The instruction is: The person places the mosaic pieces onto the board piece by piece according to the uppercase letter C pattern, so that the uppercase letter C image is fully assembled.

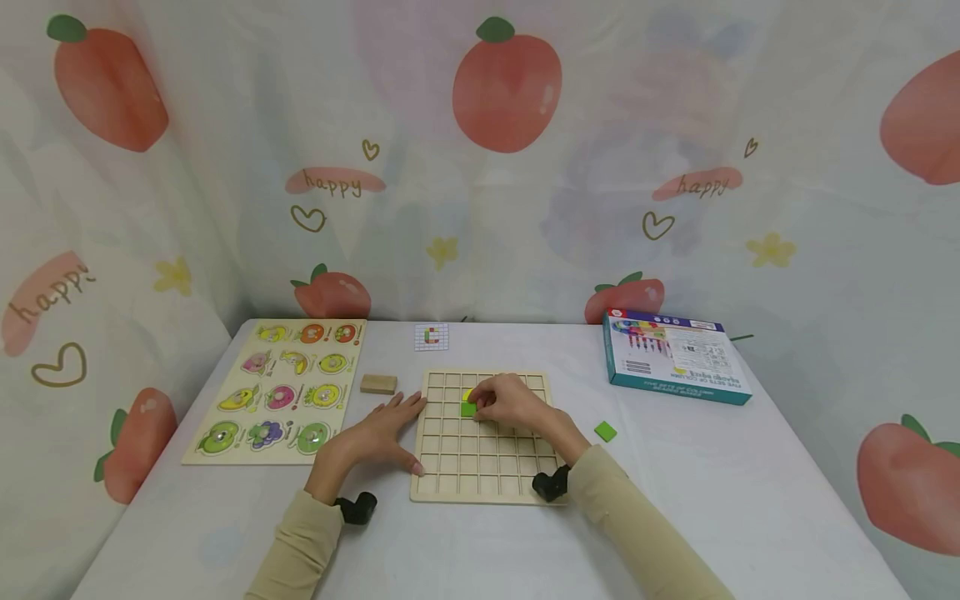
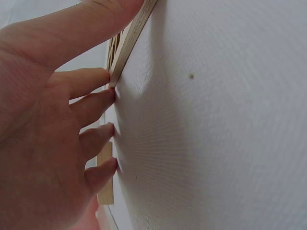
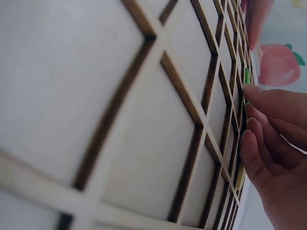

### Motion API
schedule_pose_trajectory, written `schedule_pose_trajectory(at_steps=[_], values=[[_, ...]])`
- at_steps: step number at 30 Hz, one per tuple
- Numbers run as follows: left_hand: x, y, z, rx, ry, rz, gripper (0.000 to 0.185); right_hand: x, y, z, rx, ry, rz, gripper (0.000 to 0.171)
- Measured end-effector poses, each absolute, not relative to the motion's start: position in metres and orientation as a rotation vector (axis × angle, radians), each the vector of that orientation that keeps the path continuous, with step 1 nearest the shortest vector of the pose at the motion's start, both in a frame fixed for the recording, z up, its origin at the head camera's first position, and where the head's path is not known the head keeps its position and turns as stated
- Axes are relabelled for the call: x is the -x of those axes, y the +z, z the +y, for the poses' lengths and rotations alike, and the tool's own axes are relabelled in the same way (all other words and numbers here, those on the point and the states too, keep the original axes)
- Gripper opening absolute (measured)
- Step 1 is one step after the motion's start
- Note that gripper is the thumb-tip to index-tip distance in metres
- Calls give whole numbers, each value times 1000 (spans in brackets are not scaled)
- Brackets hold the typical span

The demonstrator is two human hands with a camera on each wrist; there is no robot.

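I see my right hand [image 1: 510, 402] over the square wooden grid board [image 1: 486, 482], curled fingertips pinching a green square tile [image 1: 468, 409] into an upper cell. My left hand [image 1: 378, 436] rests flat, fingers straight, against the board's left edge.

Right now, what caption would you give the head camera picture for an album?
Left hand steadies the wooden grid board while right hand sets a green tile into a cell.

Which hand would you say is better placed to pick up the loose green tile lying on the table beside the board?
Probably the right hand: the green tile lies off the grid board's right edge, on its side, while the left hand steadies the opposite edge.
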State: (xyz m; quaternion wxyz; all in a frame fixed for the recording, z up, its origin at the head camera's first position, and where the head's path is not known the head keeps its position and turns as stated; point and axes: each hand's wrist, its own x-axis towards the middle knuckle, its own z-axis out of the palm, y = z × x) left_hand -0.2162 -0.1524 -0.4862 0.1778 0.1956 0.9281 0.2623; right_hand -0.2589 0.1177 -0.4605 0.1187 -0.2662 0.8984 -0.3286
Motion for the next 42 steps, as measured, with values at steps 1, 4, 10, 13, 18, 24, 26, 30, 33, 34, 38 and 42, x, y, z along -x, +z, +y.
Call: schedule_pose_trajectory(at_steps=[1, 4, 10, 13, 18, 24, 26, 30, 33, 34, 38, 42], values=[[216, -485, -152, -556, 738, 2624, 114, 259, -460, 118, 783, -959, 2627, 21], [212, -480, -151, -566, 741, 2621, 114, 258, -461, 121, 800, -979, 2617, 22], [209, -479, -150, -543, 771, 2628, 112, 254, -460, 132, 819, -1051, 2606, 22], [211, -481, -150, -543, 773, 2630, 113, 252, -460, 138, 834, -1057, 2619, 21], [209, -478, -149, -537, 776, 2621, 112, 247, -457, 149, 814, -1040, 2643, 18], [207, -471, -149, -542, 763, 2600, 112, 244, -458, 164, 775, -984, 2700, 17], [207, -469, -150, -553, 760, 2596, 112, 242, -458, 170, 738, -975, 2706, 17], [207, -468, -150, -550, 772, 2595, 112, 239, -456, 181, 669, -980, 2703, 16], [206, -467, -149, -532, 785, 2594, 113, 237, -456, 191, 634, -977, 2709, 16], [205, -466, -148, -526, 790, 2593, 113, 237, -456, 194, 623, -974, 2712, 16], [204, -464, -147, -508, 793, 2594, 113, 233, -457, 208, 564, -981, 2704, 18], [203, -463, -146, -502, 795, 2593, 113, 229, -455, 221, 517, -1003, 2684, 19]])
